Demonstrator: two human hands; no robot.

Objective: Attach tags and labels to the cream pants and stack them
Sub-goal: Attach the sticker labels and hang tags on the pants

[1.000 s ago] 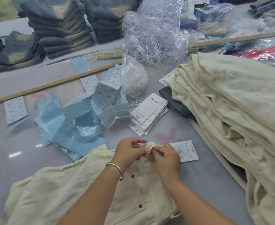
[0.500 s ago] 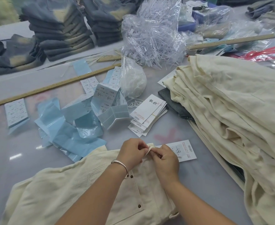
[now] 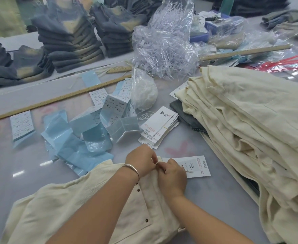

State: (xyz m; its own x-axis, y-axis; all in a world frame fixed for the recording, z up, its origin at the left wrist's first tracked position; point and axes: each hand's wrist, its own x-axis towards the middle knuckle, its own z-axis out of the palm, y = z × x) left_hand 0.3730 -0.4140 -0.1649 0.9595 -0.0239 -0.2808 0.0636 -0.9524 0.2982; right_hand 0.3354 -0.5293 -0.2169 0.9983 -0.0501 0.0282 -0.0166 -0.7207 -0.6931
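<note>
A pair of cream pants (image 3: 60, 205) lies flat at the near edge of the table, waistband pointing away from me. My left hand (image 3: 141, 161) and my right hand (image 3: 171, 175) meet at the waistband and pinch a small cream loop or string between their fingertips. A white printed hang tag (image 3: 197, 166) lies on the table just right of my right hand, partly under it. A fanned pile of white hang tags (image 3: 159, 127) lies beyond my hands. A tall stack of cream pants (image 3: 250, 124) fills the right side.
Blue label sheets and sticker backings (image 3: 77, 138) are strewn at left centre. A bag of white string (image 3: 144, 92) and a clear bag of plastic fasteners (image 3: 164, 44) stand behind. A long wooden ruler (image 3: 56, 99) crosses the table. Folded dark jeans (image 3: 69, 37) are stacked at the back.
Both hands stay at the waistband, with small finger movements on the loop. The hang tag has shifted slightly under my right hand.
</note>
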